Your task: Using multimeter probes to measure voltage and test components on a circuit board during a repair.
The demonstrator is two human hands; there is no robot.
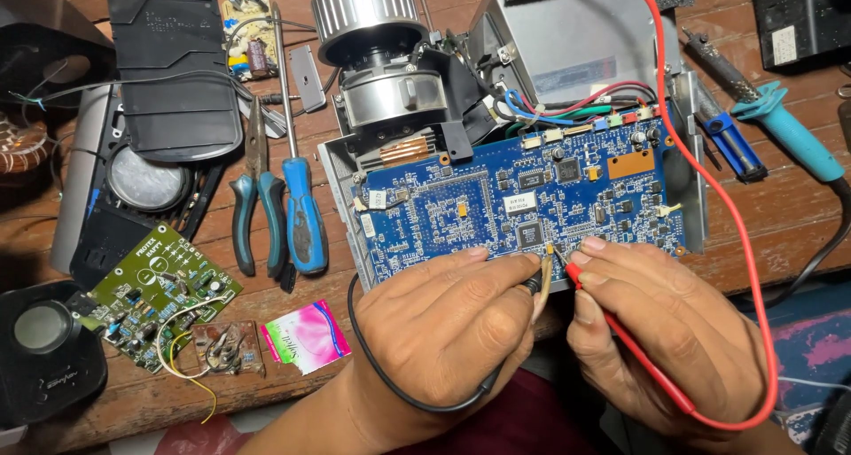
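Note:
My left hand (443,318) pinches a black test probe (534,284) whose black lead (390,375) loops down below the wrist. My right hand (660,318) grips a red test probe (620,335), and its red lead (745,242) arcs up over the device. Both probe tips meet at a small yellow component (550,250) on the near edge of a large blue circuit board (496,211). The board lies on an opened grey metal chassis (576,38) with a silver blower fan (368,12) behind it.
On the wooden table lie blue-handled pliers (257,216), a blue screwdriver (304,216), a green circuit board (160,287) with a small brown board (229,347), and a pink packet (308,334). A teal soldering iron (780,123) rests at right. Black plastic covers (173,65) sit at left.

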